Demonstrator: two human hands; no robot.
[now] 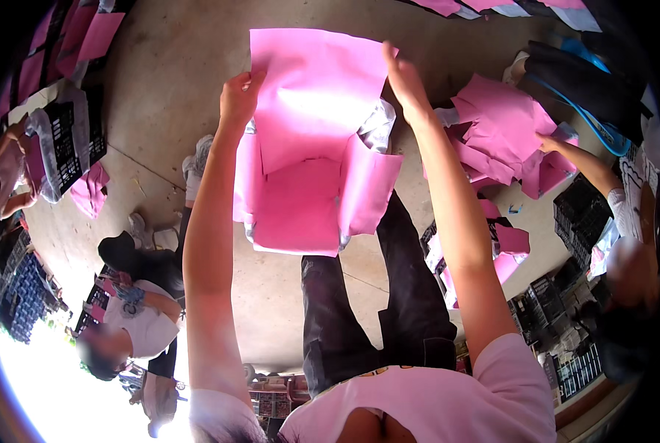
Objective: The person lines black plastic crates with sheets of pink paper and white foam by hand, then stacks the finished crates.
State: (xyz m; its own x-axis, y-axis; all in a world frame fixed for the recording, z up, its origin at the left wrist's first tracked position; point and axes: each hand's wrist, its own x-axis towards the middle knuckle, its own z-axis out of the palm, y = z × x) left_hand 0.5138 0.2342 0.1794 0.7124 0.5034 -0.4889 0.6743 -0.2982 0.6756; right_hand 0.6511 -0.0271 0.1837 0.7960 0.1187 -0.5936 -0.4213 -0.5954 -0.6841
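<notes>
A box-shaped container (297, 207), lined with pink paper or thin sheeting, stands open in front of me. Its far pink flap (319, 66) is raised towards me, and another flap (369, 185) folds out over the right side. Silvery plastic film (378, 124) shows at the corners; the container's own walls are covered. My left hand (241, 99) pinches the left edge of the raised flap. At the flap's upper right corner is my right hand (404, 83), slightly blurred, with the edge between thumb and fingers.
To the right, a co-worker's hand (548, 143) touches a pink sheet (504, 124) over another container. A pink-lined crate (510, 243) sits nearer. Black plastic crates (582, 213) are stacked at right. Another person (141, 315) is at left, near a black crate (72, 144) with grey film.
</notes>
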